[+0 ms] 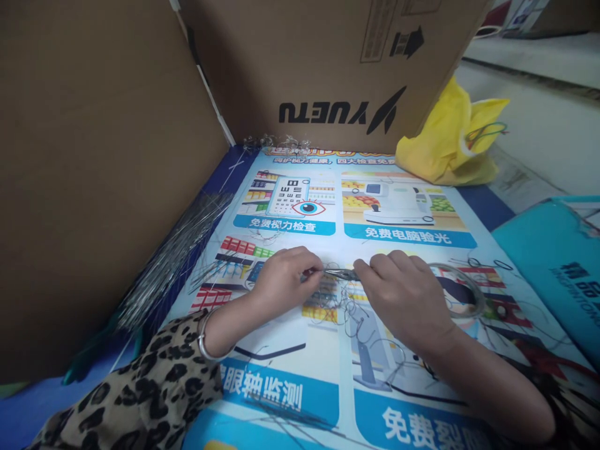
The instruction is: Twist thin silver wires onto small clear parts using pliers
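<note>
Near the middle of the poster, my right hand (407, 300) is wrapped round a pair of pliers (341, 274), whose slim metal jaws point left. My left hand (287, 279) is closed in a pinch at the jaw tips, on a thin wire that is mostly hidden by the fingers. Beneath and between both hands lies a tangle of bent thin wires (359, 322) with loops and curls. A coil of clear-looking wire (477, 294) rests just beyond my right wrist. Several straight wires (290, 412) lie loose on the poster close to me.
A bundle of long straight wires (173, 256) runs along the left cardboard panel (103, 156). Another printed cardboard panel (323, 69) stands at the back, with small bent wire pieces (276, 144) at its foot. To the right are a yellow bag (440, 144) and a teal box (553, 256).
</note>
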Motion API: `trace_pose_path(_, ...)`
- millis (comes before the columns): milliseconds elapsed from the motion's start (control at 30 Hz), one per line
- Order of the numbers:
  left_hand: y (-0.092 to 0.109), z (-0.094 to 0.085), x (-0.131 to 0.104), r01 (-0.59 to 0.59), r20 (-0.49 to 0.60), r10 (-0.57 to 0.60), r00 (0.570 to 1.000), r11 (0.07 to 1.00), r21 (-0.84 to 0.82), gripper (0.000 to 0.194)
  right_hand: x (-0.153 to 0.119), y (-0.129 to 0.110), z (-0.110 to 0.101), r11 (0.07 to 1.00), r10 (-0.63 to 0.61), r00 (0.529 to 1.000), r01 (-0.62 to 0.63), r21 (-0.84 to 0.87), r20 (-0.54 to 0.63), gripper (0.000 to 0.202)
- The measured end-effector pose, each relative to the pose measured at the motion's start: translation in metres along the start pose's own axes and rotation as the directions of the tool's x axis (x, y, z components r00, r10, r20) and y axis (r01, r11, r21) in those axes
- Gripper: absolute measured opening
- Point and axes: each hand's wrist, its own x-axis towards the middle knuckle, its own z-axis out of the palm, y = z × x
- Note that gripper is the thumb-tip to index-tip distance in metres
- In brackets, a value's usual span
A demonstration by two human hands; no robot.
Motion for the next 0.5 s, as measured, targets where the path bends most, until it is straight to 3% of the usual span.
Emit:
trace_pose_path(333, -0.009, 0.005, -0.004, -0.059, -0.054, 0.058, 0.997, 0.998, -0.012, 0.01, 0.002, 0.004, 0.015, 0.99, 0.05, 0.991, -0.065, 0.121, 0.123, 0.007)
trace_pose_path(500, -0.012, 0.005, -0.006, -0.067, -0.035, 0.067, 0.997, 0.998, 0.005, 0.009, 0.005, 0.005, 0.018, 0.987, 0.049, 0.993, -0.065, 0.145, 0.111, 0.008)
